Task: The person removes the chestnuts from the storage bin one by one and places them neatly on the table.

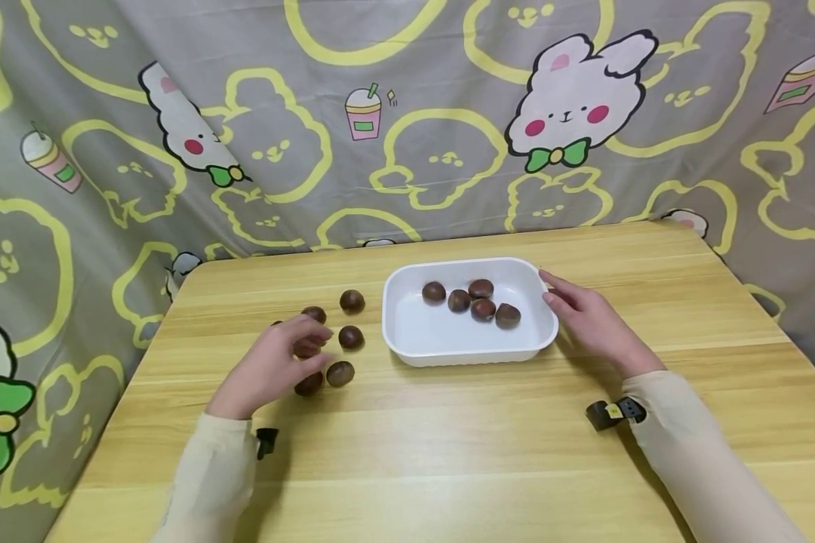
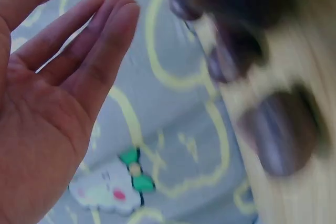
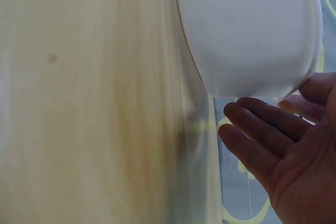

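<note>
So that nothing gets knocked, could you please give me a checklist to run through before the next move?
Tray flat on the table: ok.
Right hand touching the tray: ok, at its right end.
Room in the tray: ok, bare space beside five chestnuts.
Left hand gripping a chestnut: not ok, its fingers hold nothing.
Count of loose chestnuts: cannot tell, the left hand hides part of them.
</note>
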The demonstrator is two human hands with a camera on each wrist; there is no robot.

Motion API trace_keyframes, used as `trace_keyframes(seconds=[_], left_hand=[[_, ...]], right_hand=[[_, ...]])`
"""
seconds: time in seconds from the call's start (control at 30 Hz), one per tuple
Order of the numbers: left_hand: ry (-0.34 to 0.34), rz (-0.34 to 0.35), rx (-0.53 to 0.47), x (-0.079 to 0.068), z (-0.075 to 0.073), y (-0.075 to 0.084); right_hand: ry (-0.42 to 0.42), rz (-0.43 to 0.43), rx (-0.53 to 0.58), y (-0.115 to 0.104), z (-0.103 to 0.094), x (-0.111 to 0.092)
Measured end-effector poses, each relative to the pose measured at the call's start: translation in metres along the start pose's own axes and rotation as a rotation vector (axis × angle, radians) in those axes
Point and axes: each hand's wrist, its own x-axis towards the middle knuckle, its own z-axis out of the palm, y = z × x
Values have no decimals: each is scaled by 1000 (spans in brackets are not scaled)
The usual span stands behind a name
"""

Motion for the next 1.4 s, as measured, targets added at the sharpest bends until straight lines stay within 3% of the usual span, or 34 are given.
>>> trace_keyframes(seconds=[0.17, 0.53, 0.9, 1.4], left_hand=[[11, 70, -157, 28, 17, 28], [-19, 216, -178, 85, 67, 68], [-50, 212, -61, 120, 105, 93], [-98, 179, 105, 143, 134, 101]], right_hand=[[3, 2, 1, 0, -1, -1], [9, 4, -7, 1, -2, 0], [10, 3, 5, 3, -1, 1], [10, 4, -2, 3, 1, 1]])
